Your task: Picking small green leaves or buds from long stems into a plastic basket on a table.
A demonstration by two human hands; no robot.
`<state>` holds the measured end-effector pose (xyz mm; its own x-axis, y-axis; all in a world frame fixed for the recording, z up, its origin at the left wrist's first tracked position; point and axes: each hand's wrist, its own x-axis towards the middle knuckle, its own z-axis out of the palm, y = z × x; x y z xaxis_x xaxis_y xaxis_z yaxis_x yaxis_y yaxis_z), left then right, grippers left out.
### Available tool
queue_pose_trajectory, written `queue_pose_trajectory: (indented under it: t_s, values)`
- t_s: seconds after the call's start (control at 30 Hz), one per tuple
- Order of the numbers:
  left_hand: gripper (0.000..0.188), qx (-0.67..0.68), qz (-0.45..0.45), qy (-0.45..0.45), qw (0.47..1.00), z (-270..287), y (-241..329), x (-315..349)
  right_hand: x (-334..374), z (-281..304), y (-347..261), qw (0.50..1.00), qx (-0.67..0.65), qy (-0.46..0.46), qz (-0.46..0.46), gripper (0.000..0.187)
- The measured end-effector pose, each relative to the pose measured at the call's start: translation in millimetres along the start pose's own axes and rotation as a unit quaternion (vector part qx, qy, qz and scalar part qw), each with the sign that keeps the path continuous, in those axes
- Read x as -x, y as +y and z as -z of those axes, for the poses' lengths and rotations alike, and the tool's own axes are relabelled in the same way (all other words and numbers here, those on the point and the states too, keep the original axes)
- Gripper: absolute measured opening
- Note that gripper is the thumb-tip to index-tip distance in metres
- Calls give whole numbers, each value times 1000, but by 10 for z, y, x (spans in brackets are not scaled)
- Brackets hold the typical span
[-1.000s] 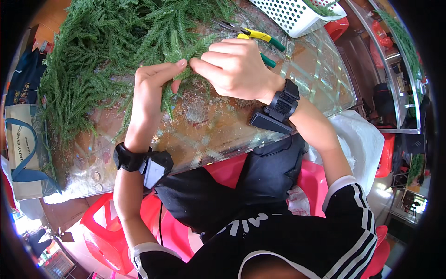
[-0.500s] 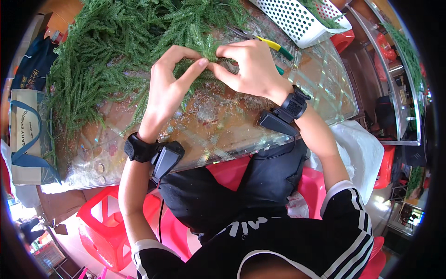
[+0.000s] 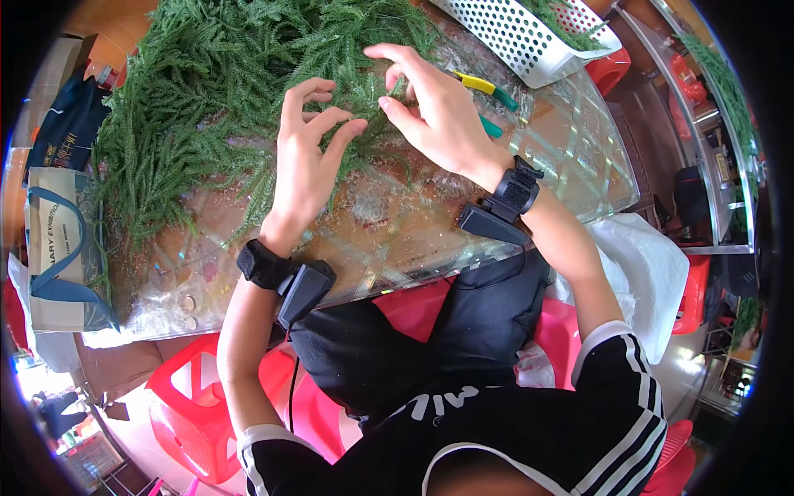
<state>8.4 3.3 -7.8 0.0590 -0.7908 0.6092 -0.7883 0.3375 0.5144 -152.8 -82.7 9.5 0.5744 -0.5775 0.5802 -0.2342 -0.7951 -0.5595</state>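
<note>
A big heap of green artificial pine sprigs (image 3: 215,91) covers the far left and middle of the table. At its near edge my left hand (image 3: 304,157) is open, with thumb and fingers apart and nothing plainly held. My right hand (image 3: 442,112) is also open; its index finger stretches over the greenery and the thumb stands away from it. Between the two hands lies a sprig (image 3: 364,95), which neither hand clearly grips. Pliers with yellow and green handles (image 3: 490,89) lie just beyond my right hand, partly hidden by it.
A white perforated basket (image 3: 529,62) with sprigs in it stands at the far right of the table (image 3: 372,240). At the left edge is a paper bag (image 3: 62,248) with blue handles. Red plastic stools (image 3: 194,413) and a white sack (image 3: 645,264) are close by.
My hands were pinched together on a sprig; now they have parted and the fingers have spread. My right index finger has lifted outward over the heap.
</note>
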Motion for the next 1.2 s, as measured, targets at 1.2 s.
queue_pose_trajectory:
  t_s: [1.2]
  values:
    - [18,-262,-118,34,957,44,118,23,32,-66,120,993,-33,-45,104,13]
